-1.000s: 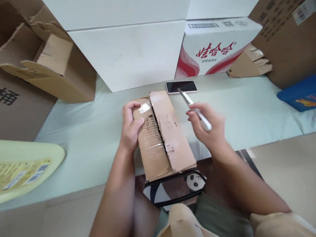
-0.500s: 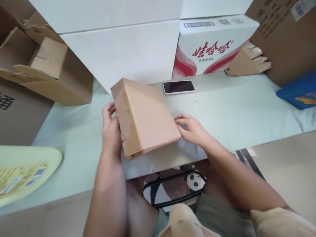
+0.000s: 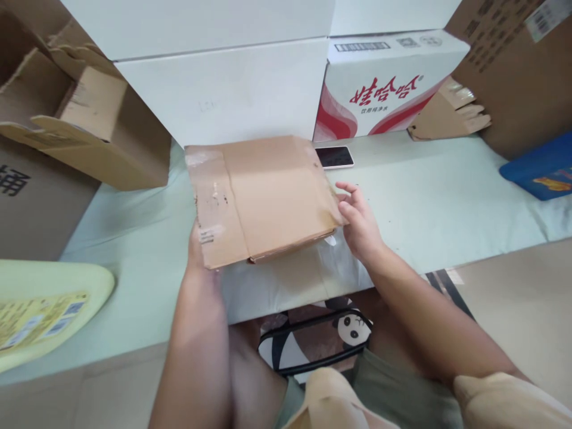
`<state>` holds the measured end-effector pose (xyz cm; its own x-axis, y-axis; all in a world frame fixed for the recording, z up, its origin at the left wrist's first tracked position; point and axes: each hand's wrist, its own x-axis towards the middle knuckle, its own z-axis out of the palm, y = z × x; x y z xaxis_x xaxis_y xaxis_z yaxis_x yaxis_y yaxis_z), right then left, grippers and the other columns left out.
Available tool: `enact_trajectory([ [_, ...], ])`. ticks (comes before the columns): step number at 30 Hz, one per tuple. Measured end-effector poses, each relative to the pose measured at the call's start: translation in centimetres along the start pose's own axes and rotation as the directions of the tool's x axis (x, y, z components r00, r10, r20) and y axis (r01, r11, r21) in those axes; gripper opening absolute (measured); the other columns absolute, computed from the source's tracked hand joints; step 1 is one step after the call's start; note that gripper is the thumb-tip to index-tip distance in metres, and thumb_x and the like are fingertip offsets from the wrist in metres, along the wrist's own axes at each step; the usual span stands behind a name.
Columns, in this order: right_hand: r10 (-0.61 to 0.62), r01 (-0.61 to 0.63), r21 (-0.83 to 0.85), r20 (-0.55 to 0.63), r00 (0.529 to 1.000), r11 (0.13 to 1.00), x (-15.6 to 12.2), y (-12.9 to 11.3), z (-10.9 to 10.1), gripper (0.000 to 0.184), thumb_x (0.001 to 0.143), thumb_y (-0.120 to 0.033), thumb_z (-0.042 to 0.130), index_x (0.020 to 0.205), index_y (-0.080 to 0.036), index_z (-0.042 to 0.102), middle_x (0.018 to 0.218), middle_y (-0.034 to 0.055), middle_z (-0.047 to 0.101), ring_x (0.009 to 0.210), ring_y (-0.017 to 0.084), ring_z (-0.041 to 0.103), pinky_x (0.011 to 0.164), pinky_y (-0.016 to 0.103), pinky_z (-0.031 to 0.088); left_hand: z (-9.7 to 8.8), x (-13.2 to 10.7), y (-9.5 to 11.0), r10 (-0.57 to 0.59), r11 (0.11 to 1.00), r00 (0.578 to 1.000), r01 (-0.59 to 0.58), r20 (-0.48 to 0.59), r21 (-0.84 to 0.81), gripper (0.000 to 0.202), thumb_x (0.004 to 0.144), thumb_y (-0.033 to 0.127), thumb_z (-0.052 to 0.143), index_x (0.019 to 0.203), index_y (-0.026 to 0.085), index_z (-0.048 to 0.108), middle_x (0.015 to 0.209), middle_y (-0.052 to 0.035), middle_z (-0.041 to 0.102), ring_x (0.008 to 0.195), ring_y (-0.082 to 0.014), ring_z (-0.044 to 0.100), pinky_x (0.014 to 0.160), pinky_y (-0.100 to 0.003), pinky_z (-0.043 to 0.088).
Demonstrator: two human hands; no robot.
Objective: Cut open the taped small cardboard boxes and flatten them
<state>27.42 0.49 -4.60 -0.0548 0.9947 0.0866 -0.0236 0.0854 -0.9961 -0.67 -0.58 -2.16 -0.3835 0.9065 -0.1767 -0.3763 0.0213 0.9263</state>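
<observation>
A flat brown cardboard box [image 3: 268,196] with torn tape strips is tilted up above the pale green table [image 3: 447,196], its broad face toward me. My left hand [image 3: 196,253] is under its lower left corner and carries it; the fingers are hidden behind the cardboard. My right hand [image 3: 357,223] is at the box's right corner, fingers apart and loosely stretched, touching the edge. A small white object [image 3: 330,240] peeks out on the table just under the box. A phone [image 3: 335,157] lies face up behind the box, partly covered by it.
Large white boxes [image 3: 232,101] and a red-and-white printed carton [image 3: 384,89] stand along the back. Open brown cartons [image 3: 89,131] crowd the left, another brown carton [image 3: 518,71] the right. A blue item [image 3: 540,170] lies far right, a yellow board [image 3: 44,310] near left.
The pen-like tool has left my right hand. The box was lifted, flipped over and turned so its plain wide face shows. It now covers part of the phone.
</observation>
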Motion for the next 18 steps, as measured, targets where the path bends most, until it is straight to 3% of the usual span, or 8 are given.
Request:
enact_trajectory([
  [3, -0.050, 0.052, 0.017, -0.079, 0.996, 0.999, 0.2, 0.1, -0.1, 0.068, 0.083, -0.072, 0.065, 0.132, -0.029, 0.050, 0.130, 0.0108, 0.068, 0.123, 0.028, 0.068, 0.105, 0.047, 0.057, 0.4, -0.2, 0.4, -0.016, 0.996, 0.980, -0.001, -0.198, -0.087, 0.031, 0.079, 0.049, 0.074, 0.077, 0.023, 0.059, 0.074, -0.0003, 0.069, 0.090, -0.0214, 0.069, 0.079, -0.033, 0.059],
  [5, -0.036, 0.039, 0.046, -0.076, 0.996, 0.998, 0.2, 0.0, 0.1, 0.076, 0.079, -0.074, 0.068, 0.139, -0.031, 0.050, 0.145, 0.0122, 0.063, 0.138, 0.030, 0.061, 0.114, 0.050, 0.053, 0.6, -0.4, 1.0, -0.014, 0.992, 0.966, -0.019, -0.259, -0.123, 0.022, 0.077, 0.040, 0.070, 0.074, 0.023, 0.056, 0.070, 0.0012, 0.065, 0.084, -0.0193, 0.067, 0.076, -0.031, 0.057],
  [8, 0.005, -0.004, 0.107, -0.002, 1.000, 0.994, 0.0, -0.2, 0.6, 0.092, 0.070, -0.074, 0.079, 0.146, -0.032, 0.048, 0.152, 0.0124, 0.061, 0.140, 0.032, 0.062, 0.119, 0.053, 0.051, 0.7, -0.8, 1.7, 0.014, 0.988, 0.982, -0.043, -0.190, -0.148, 0.026, 0.080, 0.048, 0.059, 0.074, 0.023, 0.057, 0.075, -0.0020, 0.067, 0.091, -0.0224, 0.069, 0.081, -0.033, 0.057],
  [10, 0.014, -0.025, 0.114, 0.100, 0.995, 0.993, -0.1, -0.4, 1.0, 0.091, 0.068, -0.073, 0.083, 0.143, -0.030, 0.053, 0.147, 0.0131, 0.066, 0.135, 0.033, 0.065, 0.119, 0.054, 0.052, 0.6, -1.0, 1.9, 0.061, 0.988, 0.988, -0.079, -0.140, -0.129, 0.032, 0.081, 0.053, 0.059, 0.079, 0.022, 0.061, 0.083, -0.0038, 0.072, 0.098, -0.0247, 0.070, 0.086, -0.036, 0.057],
  [13, 0.013, -0.017, 0.012, 0.252, 0.968, 1.000, -0.3, -0.9, 1.4, 0.078, 0.073, -0.075, 0.080, 0.131, -0.026, 0.062, 0.133, 0.0149, 0.074, 0.132, 0.034, 0.068, 0.118, 0.055, 0.053, 0.2, -0.9, 1.3, 0.085, 0.996, 0.983, -0.088, -0.163, -0.014, 0.023, 0.070, 0.038, 0.075, 0.075, 0.021, 0.060, 0.075, 0.0003, 0.068, 0.083, -0.0202, 0.067, 0.080, -0.032, 0.054],
  [16, -0.019, 0.042, -0.080, 0.263, 0.965, 0.996, -0.3, -1.4, 1.6, 0.078, 0.076, -0.079, 0.077, 0.131, -0.024, 0.064, 0.130, 0.0165, 0.075, 0.135, 0.036, 0.066, 0.119, 0.055, 0.052, -0.3, -0.6, 0.4, 0.032, 0.996, 0.983, -0.018, -0.182, 0.082, 0.023, 0.064, 0.033, 0.080, 0.067, 0.020, 0.062, 0.064, 0.0022, 0.063, 0.064, -0.0155, 0.058, 0.064, -0.030, 0.048],
  [18, -0.040, 0.066, -0.105, 0.229, 0.973, 0.992, -0.2, -1.3, 1.5, 0.082, 0.075, -0.080, 0.076, 0.132, -0.023, 0.063, 0.131, 0.0175, 0.075, 0.136, 0.036, 0.066, 0.118, 0.056, 0.052, -0.4, -0.5, 0.1, 0.024, 0.996, 0.982, -0.007, -0.187, 0.091, 0.022, 0.066, 0.038, 0.079, 0.070, 0.020, 0.066, 0.068, 0.0010, 0.067, 0.065, -0.0165, 0.061, 0.061, -0.029, 0.049],
])
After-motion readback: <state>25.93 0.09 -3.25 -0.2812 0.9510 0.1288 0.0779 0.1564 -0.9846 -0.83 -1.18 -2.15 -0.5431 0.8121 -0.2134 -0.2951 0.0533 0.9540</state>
